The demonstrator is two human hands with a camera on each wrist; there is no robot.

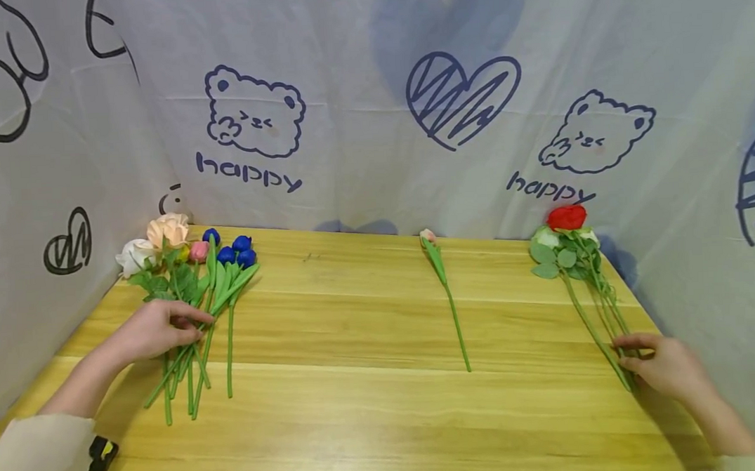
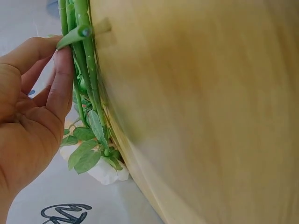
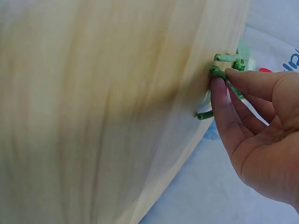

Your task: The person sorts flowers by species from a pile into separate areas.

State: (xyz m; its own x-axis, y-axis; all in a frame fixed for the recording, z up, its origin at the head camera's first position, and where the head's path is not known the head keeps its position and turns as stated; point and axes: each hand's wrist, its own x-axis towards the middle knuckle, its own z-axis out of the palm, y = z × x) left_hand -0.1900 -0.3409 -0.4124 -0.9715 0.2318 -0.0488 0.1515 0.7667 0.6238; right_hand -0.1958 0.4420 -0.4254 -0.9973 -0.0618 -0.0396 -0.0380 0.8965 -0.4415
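Observation:
On the left of the table lies a bunch of artificial flowers: a white rose, a peach rose, a pink tulip and several blue buds. My left hand pinches a green flower stem between thumb and fingertips, over the other stems; which bloom it belongs to I cannot tell. At the right edge, a red rose lies with pale green-white flowers. My right hand pinches a thin flower stem near its cut end, beside other stems.
A single pale pink tulip lies lengthwise right of centre on the wooden table. Near the left sleeve is a small black and yellow object. White cloth with drawings hangs behind and along both sides.

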